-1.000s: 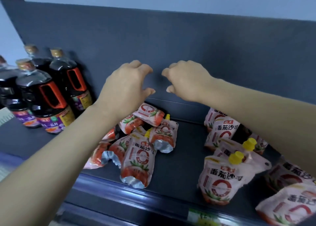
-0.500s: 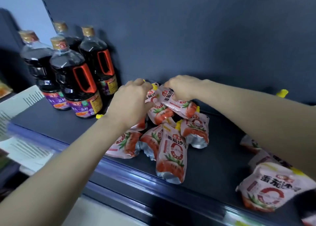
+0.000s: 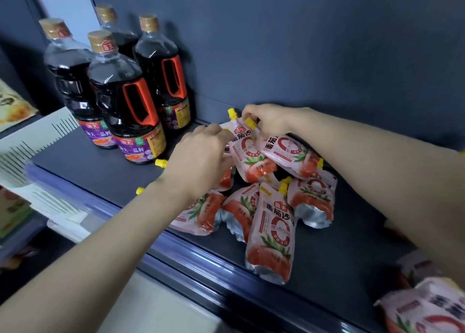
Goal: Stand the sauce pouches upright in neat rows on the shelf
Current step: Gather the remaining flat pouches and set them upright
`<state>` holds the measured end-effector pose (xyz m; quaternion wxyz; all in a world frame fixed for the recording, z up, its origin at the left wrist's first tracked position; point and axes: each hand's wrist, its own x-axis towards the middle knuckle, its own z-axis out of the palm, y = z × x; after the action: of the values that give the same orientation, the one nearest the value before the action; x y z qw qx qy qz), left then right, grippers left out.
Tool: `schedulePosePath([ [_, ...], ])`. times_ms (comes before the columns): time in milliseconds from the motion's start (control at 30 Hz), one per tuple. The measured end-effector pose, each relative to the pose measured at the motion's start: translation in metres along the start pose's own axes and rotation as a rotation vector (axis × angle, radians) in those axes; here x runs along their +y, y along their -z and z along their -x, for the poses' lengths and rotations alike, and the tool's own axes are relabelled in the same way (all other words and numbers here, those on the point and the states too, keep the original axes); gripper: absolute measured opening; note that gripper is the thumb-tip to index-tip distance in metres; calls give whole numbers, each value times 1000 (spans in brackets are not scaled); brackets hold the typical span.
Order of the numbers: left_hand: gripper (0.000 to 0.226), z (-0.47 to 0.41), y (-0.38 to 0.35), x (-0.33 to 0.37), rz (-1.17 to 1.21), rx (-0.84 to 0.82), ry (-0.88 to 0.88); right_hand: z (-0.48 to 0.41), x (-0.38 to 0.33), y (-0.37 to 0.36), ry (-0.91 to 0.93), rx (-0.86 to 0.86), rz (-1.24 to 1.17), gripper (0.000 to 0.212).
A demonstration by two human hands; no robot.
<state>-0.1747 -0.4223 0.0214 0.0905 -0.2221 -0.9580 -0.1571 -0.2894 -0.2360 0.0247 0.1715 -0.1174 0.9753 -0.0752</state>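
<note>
Several pink tomato sauce pouches with yellow caps lie in a loose heap on the dark shelf. My left hand grips the upper left side of one pouch at the back of the heap. My right hand pinches the top of a neighbouring pouch near its yellow cap. Both held pouches are tilted, leaning on the heap. The others lie flat or slumped toward the shelf's front edge.
Several dark soy sauce bottles with orange handles stand at the back left. More pouches lie at the lower right. The shelf's blue front rail runs diagonally. A white rack sits to the left.
Both hands dropped from above the shelf onto the heap and took hold of two back pouches, tipping them up. The camera has swung left and closer.
</note>
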Motion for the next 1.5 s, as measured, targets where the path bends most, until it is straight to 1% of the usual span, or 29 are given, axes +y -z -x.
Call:
schedulePosePath([
  [33,36,-2,-2,2,-6,-10,-2,0,0,0,10,20,22,56],
  [133,33,-9,-9,14,-9,-33,-13,6,4,3,33,22,67,51],
  [200,35,-15,-13,23,-3,-58,-19,17,9,7,59,19,68,44],
  [300,36,-26,-19,41,20,-78,-53,36,22,19,100,78,52,31],
  [400,34,-41,-29,58,32,-96,-87,61,37,41,71,117,138,29],
  [500,38,-57,-39,74,64,-114,-128,88,62,56,20,98,262,17],
  [600,43,-73,-52,93,93,-169,-170,120,86,63,-65,102,286,18],
  [767,49,-96,-87,123,133,-368,-197,156,110,61,-191,185,338,26],
  [867,48,-107,-109,134,147,-509,-146,167,120,57,-264,201,360,25],
  [900,51,-110,-115,138,143,-556,-115,169,124,56,-286,198,364,24],
  [967,63,-115,-125,144,152,-631,-54,173,129,52,-323,189,369,23],
  [1067,82,-120,-132,151,243,-696,53,177,135,46,-363,176,370,23],
  [1167,87,-121,-132,153,376,-762,183,179,138,42,-400,176,370,24],
  [1300,77,-116,-125,155,531,-803,273,180,143,44,-425,201,372,25],
  [1400,71,-114,-117,155,540,-740,298,179,143,46,-441,220,356,24],
  [1433,66,-114,-114,154,552,-715,303,178,142,47,-450,223,353,23],
  [1500,47,-113,-105,152,618,-686,310,177,142,48,-461,228,341,21],
])
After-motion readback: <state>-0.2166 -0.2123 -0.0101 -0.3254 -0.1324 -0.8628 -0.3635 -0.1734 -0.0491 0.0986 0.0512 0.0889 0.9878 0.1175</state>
